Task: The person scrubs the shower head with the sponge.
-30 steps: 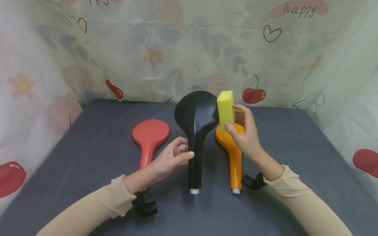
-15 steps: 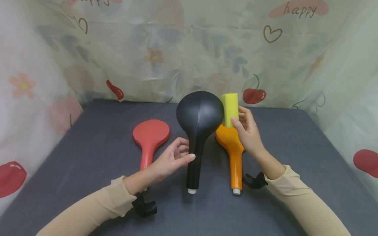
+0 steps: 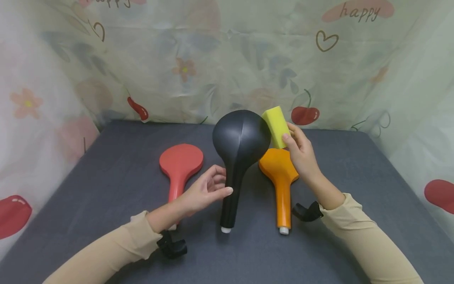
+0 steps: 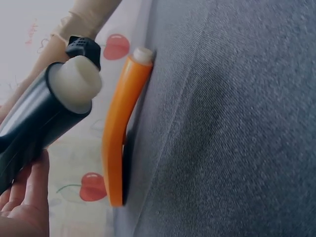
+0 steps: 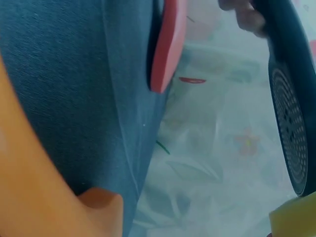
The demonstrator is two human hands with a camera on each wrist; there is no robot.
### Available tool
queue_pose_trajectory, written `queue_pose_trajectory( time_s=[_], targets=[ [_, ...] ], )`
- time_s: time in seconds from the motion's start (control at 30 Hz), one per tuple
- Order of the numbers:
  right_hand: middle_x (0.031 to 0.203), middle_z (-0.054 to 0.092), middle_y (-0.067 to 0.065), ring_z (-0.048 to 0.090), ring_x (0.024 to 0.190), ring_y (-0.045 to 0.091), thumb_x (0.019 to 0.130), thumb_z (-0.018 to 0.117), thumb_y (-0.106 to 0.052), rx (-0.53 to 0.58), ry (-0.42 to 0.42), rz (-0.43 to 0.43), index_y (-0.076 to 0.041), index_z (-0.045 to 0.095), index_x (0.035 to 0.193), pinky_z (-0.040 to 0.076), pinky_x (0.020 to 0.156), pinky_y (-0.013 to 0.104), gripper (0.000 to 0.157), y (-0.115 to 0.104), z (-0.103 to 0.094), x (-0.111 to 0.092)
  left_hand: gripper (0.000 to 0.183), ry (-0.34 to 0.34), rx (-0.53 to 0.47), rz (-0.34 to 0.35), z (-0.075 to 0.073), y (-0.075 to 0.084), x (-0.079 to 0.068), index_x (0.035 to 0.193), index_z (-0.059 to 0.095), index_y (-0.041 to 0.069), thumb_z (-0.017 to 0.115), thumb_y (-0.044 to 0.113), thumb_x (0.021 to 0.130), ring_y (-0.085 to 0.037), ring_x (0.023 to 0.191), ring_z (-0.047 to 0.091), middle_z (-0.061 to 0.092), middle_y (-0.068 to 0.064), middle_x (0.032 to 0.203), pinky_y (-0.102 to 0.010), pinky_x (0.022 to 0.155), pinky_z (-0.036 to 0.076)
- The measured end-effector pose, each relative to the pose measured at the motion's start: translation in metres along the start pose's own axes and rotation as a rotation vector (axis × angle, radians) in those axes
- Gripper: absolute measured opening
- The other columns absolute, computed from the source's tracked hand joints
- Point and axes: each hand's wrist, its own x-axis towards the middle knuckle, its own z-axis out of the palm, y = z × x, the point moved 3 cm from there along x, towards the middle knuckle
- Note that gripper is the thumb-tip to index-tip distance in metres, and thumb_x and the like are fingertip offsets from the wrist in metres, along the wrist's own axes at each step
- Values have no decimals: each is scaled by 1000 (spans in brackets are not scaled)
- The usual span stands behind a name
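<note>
My left hand (image 3: 203, 191) grips the handle of a black shower head (image 3: 241, 138), thumb across its front. It is held up over the table with its smooth back toward me and its white threaded end (image 4: 76, 81) low. The right wrist view shows its nozzle face (image 5: 290, 126) on the far side. In my right hand (image 3: 303, 156) a yellow sponge (image 3: 277, 127) is pinched between thumb and fingers, tilted, right at the shower head's right edge. Below the sponge lies an orange shower head (image 3: 282, 189). A red shower head (image 3: 181, 159) lies left of my left hand, its handle partly hidden.
A dark grey cloth covers the table (image 3: 337, 244). Behind it hangs a patterned curtain (image 3: 227, 71), which also runs along both sides. Black wrist straps (image 3: 172, 245) hang under both forearms.
The black shower head has turned and its lower end has swung left. My right hand has shifted right with the sponge, which has tipped against the shower head's edge.
</note>
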Motion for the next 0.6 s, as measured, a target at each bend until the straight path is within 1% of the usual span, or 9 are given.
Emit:
queue_pose_trajectory(
  time_s=[0.07, 0.17, 0.27, 0.33, 0.5, 0.6],
  targets=[
    [110, 52, -2, 50, 92, 11, 100, 39, -27, 0, 15, 5, -7, 41, 138, 45, 81, 15, 43, -1, -2, 3, 39, -18, 48, -1, -1, 0, 0, 116, 37, 3, 62, 15, 89, -12, 94, 59, 55, -14, 114, -26, 83, 49],
    [101, 50, -10, 49, 90, 11, 100, 38, -29, -9, 37, 14, -7, 44, 135, 43, 80, 16, 42, -2, -5, 7, 38, -44, 99, 3, -1, 1, -1, 117, 38, 2, 61, 11, 89, -17, 100, 58, 54, -16, 116, -27, 85, 49],
    [99, 50, -12, 47, 89, 11, 100, 38, -30, -13, 49, 34, -8, 45, 135, 41, 81, 20, 42, -2, -7, 7, 38, -50, 124, 18, 0, 0, -1, 118, 38, 2, 61, 11, 89, -20, 106, 56, 51, -18, 121, -26, 86, 49],
    [99, 50, -12, 47, 90, 10, 100, 38, -30, -12, 52, 47, -8, 45, 135, 40, 82, 22, 42, -1, -8, 7, 38, -45, 131, 27, 0, 0, 0, 119, 38, 1, 61, 11, 89, -21, 106, 55, 49, -20, 123, -26, 86, 49],
    [97, 49, -10, 47, 88, 10, 100, 36, -30, -5, 41, 69, -7, 46, 134, 41, 81, 23, 43, 1, -9, 5, 39, -3, 136, 33, 0, 0, 0, 119, 38, 0, 61, 8, 89, -20, 106, 55, 47, -20, 125, -23, 85, 49],
    [95, 49, -10, 46, 86, 10, 100, 34, -31, 8, 39, 82, -6, 46, 133, 40, 80, 23, 44, 2, -10, 4, 38, 0, 138, 47, 1, 0, 1, 118, 38, -1, 61, 6, 88, -19, 105, 54, 47, -21, 125, -24, 85, 49]
  ],
)
